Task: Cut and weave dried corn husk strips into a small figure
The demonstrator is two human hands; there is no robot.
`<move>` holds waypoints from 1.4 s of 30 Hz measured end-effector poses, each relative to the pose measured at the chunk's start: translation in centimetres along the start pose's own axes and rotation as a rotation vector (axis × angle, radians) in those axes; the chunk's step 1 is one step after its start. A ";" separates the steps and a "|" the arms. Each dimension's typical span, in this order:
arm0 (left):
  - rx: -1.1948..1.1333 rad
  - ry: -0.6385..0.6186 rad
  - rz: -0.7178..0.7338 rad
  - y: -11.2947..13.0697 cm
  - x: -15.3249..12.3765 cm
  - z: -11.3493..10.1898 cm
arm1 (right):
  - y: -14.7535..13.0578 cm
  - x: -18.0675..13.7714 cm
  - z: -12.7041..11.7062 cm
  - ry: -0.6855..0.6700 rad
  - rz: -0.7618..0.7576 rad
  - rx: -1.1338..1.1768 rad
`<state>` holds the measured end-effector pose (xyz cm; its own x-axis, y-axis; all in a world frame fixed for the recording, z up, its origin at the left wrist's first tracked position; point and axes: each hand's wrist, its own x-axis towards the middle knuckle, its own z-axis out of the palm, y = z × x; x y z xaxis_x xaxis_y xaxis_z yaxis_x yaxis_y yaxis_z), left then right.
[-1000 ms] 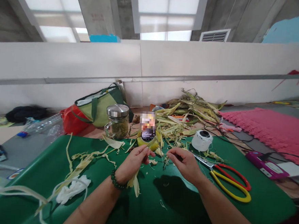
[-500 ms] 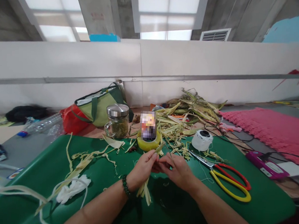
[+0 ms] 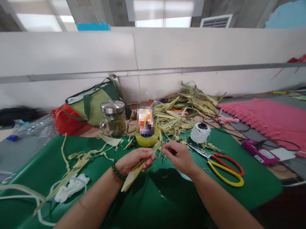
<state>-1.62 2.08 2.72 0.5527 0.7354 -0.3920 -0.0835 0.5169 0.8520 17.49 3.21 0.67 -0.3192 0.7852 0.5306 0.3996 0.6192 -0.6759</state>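
Observation:
A pale corn husk strip [image 3: 132, 179] slants across my left hand [image 3: 137, 159], whose fingers are closed round it. One end points down toward me, and the other sticks up past the thumb. Close beside that upper end is my right hand [image 3: 180, 159], its thumb and fingertips pinched together. Something thin and small shows at the right fingertips, too small to name. Behind the hands stands a roll of yellow tape [image 3: 147, 139] with a blurred-out object above it. Large scissors [image 3: 225, 168] with red and yellow handles lie to the right of my right hand.
A green mat [image 3: 141, 211] covers the table. A lidded glass jar [image 3: 113, 120], a green bag [image 3: 90, 105] and a heap of dried husks [image 3: 193, 100] stand behind. A white thread spool [image 3: 200, 133] sits right, a crumpled white tissue [image 3: 71, 189] left, near white cable.
My hands have moved slightly apart. The husk now lies at a slant along my left palm instead of hanging beneath the hands. The whole view has shifted a little.

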 end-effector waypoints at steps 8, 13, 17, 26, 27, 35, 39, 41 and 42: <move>0.053 0.051 0.037 0.7 -0.4 -0.1 | -0.4 0.1 -0.3 -0.008 0.005 -0.009; 0.619 0.364 0.332 -0.3 0.4 0.5 | -0.8 -0.8 0.4 -0.222 -0.215 -0.146; 1.023 0.246 0.360 -0.3 -0.4 2.1 | -1.0 -0.7 -0.1 -0.163 -0.259 -0.214; 0.316 0.148 0.275 1.0 -2.1 1.9 | 0.5 0.7 -0.2 -0.221 0.139 0.262; 0.388 0.242 0.330 0.7 -1.6 1.6 | 0.2 0.2 0.4 -0.210 0.077 0.153; 1.104 0.280 0.341 -0.6 -0.8 1.7 | -0.7 -0.5 0.6 -0.184 -0.304 -0.244; 0.783 0.101 0.420 0.4 -1.2 1.5 | -0.4 0.3 0.0 -0.161 -0.082 0.026; 0.762 0.372 0.508 0.2 -0.6 1.3 | -0.8 -0.1 0.8 -0.179 -0.118 -0.015; 0.842 0.484 0.540 -0.1 -0.2 1.3 | -0.9 -0.3 1.2 -0.179 -0.163 -0.067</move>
<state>-0.68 1.27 3.16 0.2166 0.9624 0.1638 0.4754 -0.2505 0.8433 16.20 2.36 0.52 -0.5287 0.6658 0.5265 0.3851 0.7409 -0.5503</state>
